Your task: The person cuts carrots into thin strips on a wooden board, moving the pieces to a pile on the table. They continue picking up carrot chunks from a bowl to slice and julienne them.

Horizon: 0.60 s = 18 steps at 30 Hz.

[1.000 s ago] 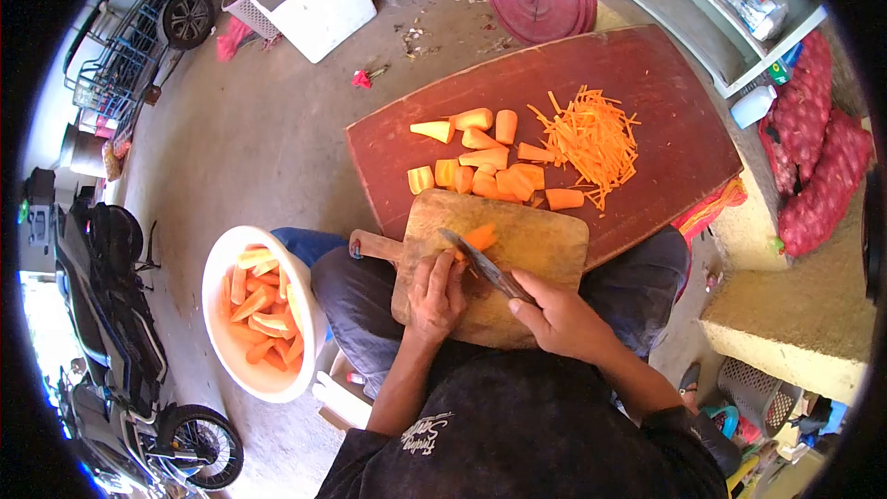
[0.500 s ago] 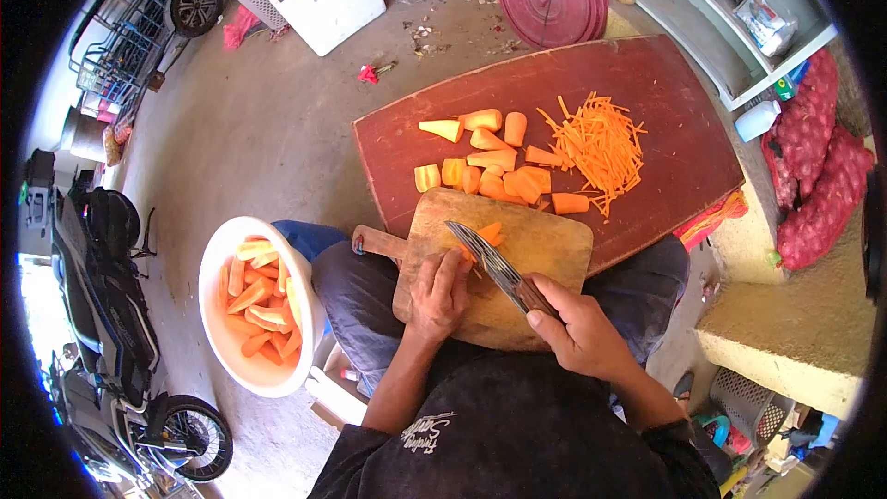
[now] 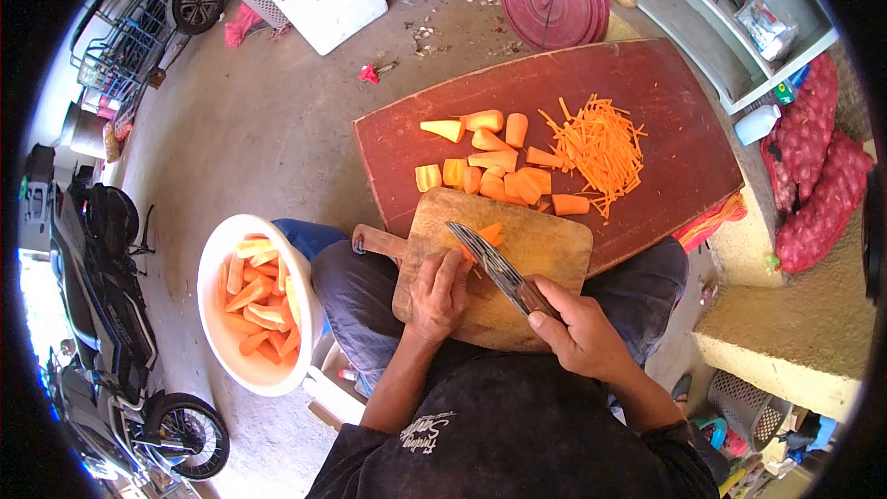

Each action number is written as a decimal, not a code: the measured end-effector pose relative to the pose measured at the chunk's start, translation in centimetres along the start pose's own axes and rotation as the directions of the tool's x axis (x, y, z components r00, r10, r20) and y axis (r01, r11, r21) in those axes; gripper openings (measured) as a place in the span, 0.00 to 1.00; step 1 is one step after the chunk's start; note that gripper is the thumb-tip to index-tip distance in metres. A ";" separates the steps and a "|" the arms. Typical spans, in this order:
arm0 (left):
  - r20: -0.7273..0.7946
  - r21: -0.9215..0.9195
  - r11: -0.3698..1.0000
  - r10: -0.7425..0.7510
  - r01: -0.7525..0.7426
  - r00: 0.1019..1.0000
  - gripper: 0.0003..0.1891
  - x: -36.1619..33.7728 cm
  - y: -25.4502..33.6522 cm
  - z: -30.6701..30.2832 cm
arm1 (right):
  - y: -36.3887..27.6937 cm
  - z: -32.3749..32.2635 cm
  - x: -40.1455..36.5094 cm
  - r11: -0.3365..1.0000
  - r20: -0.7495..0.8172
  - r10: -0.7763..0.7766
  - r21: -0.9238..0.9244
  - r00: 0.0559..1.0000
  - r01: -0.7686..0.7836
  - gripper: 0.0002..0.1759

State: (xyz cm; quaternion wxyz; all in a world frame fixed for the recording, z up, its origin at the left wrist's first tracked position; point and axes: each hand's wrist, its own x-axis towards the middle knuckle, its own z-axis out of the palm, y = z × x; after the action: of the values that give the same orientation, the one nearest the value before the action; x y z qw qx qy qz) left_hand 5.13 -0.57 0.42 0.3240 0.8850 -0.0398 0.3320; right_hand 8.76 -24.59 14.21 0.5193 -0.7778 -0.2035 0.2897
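1. The left hand (image 3: 436,296) presses a carrot piece (image 3: 487,234) on the wooden cutting board (image 3: 547,254).
2. The right hand (image 3: 577,333) holds a knife (image 3: 494,263), its blade across that piece.
3. Behind, carrot chunks (image 3: 490,162) and thin strips (image 3: 601,143) lie on the red surface (image 3: 665,102).
4. A white bowl (image 3: 242,222) of carrots stands left.

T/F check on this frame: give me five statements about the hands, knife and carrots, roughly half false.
1. The right hand holds the knife. True.
2. The left hand holds a carrot piece down on the wooden cutting board. True.
3. The white bowl is empty. False: it holds carrot pieces.
4. The carrot strips lie on the wooden cutting board. False: they lie on the red board beyond it.
5. The carrot chunks lie left of the carrot strips. True.
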 end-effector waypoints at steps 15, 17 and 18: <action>-0.029 0.039 0.998 0.048 -0.047 0.998 0.22 -0.2 -0.1 -0.3 | 1.2 0.6 0.4 0.996 0.003 -0.021 -0.081 1.000 0.021 0.29; -0.061 0.044 0.996 0.079 -0.077 0.995 0.22 -0.1 -0.3 0.0 | 1.1 0.7 0.4 0.996 0.004 -0.014 -0.091 1.000 0.014 0.28; -0.068 0.049 0.995 0.092 -0.089 0.993 0.21 0.0 -0.3 0.0 | 1.1 0.8 0.5 0.995 0.001 -0.038 -0.093 0.999 0.038 0.28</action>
State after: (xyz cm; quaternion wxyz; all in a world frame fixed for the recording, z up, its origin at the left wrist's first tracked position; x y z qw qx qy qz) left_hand 5.18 -0.35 0.23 0.2896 0.8773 -0.0609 0.3779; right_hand 8.64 -24.16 12.83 0.4880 -0.7973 -0.2312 0.2698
